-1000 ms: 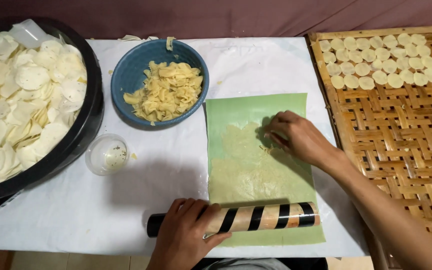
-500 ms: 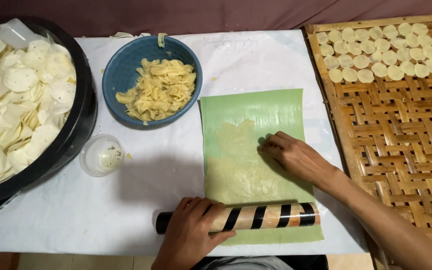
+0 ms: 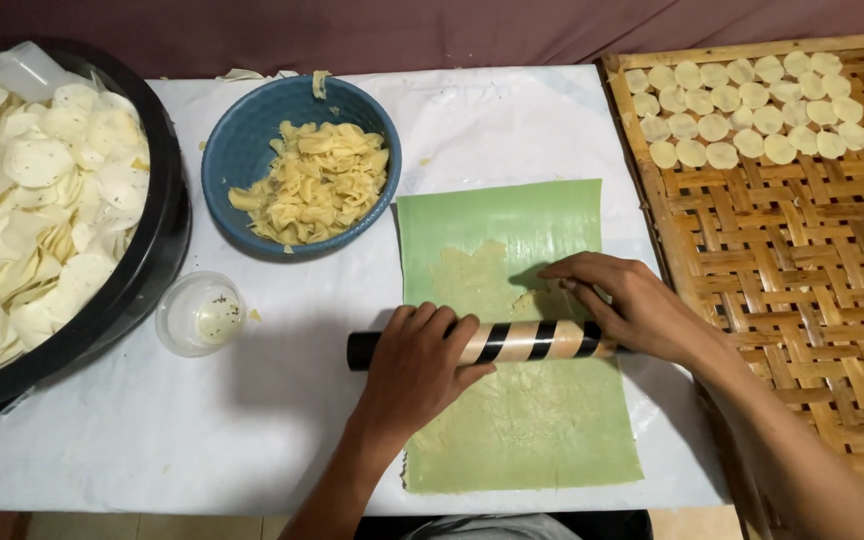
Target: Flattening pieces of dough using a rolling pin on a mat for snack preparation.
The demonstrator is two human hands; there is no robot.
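Right now the left hand (image 3: pixel 415 365) lies palm-down over the black-and-tan striped wooden rolling pin (image 3: pixel 482 343), fingers curled loosely across its left part, pressing rather than gripping. The pin lies crosswise on the pale green rectangular sheet (image 3: pixel 512 340), about midway along it, with a thin yellowish film of dough (image 3: pixel 472 280) spread above and below. The right hand (image 3: pixel 624 300) rests flat just beyond the pin, fingers nearly straight and touching a small lump of dough; it holds nothing.

Risks, as I judge them: the right fingertips sit so close to the pin that a forward roll could pinch them. The left hand bears on one end only, so the pin could skew and thin the dough unevenly or tear it. The sheet lies loose on the white-covered counter (image 3: pixel 282 440) and could creep or wrinkle under the push. A wide sweep to the left might knock the small clear plastic cup (image 3: pixel 200 314).

No packages, labels or signs are visible. Containers only: a round blue bowl (image 3: pixel 242 150) of yellow scraps behind the sheet, a large black round basin (image 3: pixel 157 250) of pale discs at far left, and a woven bamboo tray (image 3: pixel 802 280) on the right with small pale rounds (image 3: pixel 742 110) in rows at its far end.
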